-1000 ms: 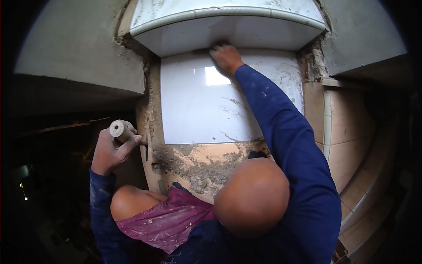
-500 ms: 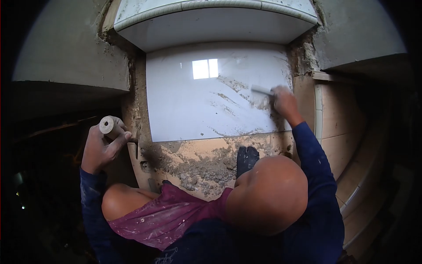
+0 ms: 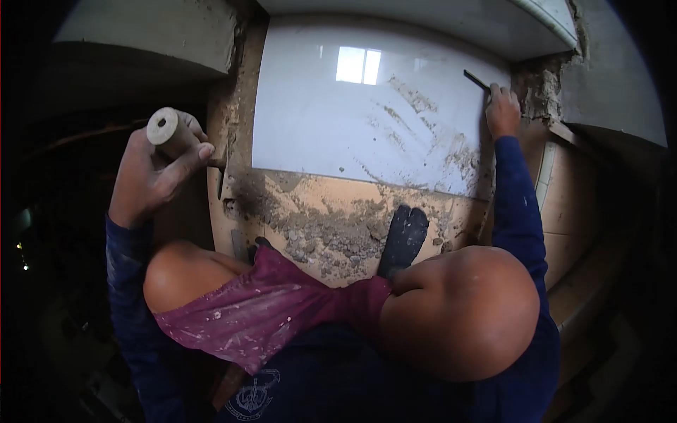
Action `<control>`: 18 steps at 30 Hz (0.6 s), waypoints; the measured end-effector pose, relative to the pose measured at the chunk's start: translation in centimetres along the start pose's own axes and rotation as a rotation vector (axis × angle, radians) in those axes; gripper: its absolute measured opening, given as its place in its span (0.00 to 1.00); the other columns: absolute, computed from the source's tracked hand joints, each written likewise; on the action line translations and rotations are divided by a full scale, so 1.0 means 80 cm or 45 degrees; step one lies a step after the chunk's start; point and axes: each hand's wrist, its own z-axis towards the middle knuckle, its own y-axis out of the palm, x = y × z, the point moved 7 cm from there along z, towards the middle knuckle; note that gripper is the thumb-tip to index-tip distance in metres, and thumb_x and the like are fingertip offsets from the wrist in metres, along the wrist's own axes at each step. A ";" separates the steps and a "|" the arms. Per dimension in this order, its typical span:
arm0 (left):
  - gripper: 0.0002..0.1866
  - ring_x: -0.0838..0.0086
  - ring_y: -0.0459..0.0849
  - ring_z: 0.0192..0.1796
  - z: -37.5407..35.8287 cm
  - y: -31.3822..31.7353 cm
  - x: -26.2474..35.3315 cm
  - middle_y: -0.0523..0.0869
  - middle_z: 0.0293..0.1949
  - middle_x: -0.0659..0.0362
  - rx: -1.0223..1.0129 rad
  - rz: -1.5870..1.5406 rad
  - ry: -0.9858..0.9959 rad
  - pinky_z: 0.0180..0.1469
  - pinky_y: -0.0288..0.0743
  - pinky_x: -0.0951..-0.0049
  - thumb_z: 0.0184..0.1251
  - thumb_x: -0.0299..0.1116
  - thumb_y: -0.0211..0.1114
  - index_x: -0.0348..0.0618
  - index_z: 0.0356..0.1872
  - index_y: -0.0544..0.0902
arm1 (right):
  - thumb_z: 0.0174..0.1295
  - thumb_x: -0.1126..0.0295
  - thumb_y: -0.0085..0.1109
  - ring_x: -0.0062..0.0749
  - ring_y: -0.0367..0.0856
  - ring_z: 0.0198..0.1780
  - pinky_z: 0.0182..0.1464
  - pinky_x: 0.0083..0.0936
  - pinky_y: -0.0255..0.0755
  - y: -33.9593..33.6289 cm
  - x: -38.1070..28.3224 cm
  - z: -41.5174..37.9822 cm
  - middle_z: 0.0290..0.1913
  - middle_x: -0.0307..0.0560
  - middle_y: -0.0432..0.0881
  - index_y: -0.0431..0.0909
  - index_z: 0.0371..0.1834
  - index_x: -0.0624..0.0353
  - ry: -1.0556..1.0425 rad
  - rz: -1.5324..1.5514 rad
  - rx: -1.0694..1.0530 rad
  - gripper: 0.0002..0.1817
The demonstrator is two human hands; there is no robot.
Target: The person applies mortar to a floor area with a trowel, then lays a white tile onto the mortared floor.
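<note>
My left hand point(image 3: 159, 169) is wrapped round a pale cylindrical handle point(image 3: 163, 127) with a hole in its round end, held left of the white tile. My right hand point(image 3: 503, 113) grips a thin, dark, flat tool point(image 3: 476, 80) at the right edge of the glossy white tile point(image 3: 317, 106). The tool's blade lies over the tile's upper right part. Smears of grey-brown mortar point(image 3: 462, 158) mark the tile's right half. What the left-hand handle belongs to is hidden.
Crumbled mortar point(image 3: 338, 236) covers the tan step in front of the tile. My dark-shod foot point(image 3: 407, 236) stands on it. A white tiled step point(image 3: 451, 17) rises behind, with rough walls point(image 3: 148, 32) either side.
My right hand has moved toward the tile's upper right edge with the tool. The camera view has shifted, so the tile sits higher in view. My left hand still holds the handle.
</note>
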 end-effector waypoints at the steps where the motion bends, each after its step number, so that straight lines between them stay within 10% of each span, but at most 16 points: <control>1: 0.11 0.78 0.84 0.39 0.001 0.003 0.000 0.87 0.34 0.60 -0.018 -0.002 0.020 0.45 0.79 0.74 0.66 0.28 0.74 0.37 0.42 0.81 | 0.63 0.76 0.50 0.54 0.81 0.49 0.49 0.49 0.77 -0.004 -0.002 -0.028 0.43 0.53 0.82 0.81 0.48 0.55 0.039 0.001 -0.042 0.13; 9: 0.12 0.77 0.87 0.43 0.004 0.007 0.019 0.87 0.37 0.60 -0.046 -0.116 0.158 0.48 0.82 0.73 0.66 0.29 0.75 0.36 0.43 0.81 | 0.62 0.77 0.54 0.53 0.80 0.48 0.49 0.47 0.77 -0.080 -0.080 -0.274 0.41 0.52 0.81 0.81 0.46 0.57 -0.008 0.212 -0.345 0.11; 18: 0.14 0.77 0.85 0.46 -0.015 -0.008 0.005 0.86 0.43 0.59 -0.075 -0.117 0.197 0.50 0.82 0.74 0.68 0.30 0.75 0.38 0.48 0.80 | 0.65 0.74 0.59 0.54 0.82 0.46 0.46 0.46 0.77 -0.077 -0.088 -0.198 0.41 0.55 0.83 0.84 0.48 0.59 0.188 0.366 -0.100 0.10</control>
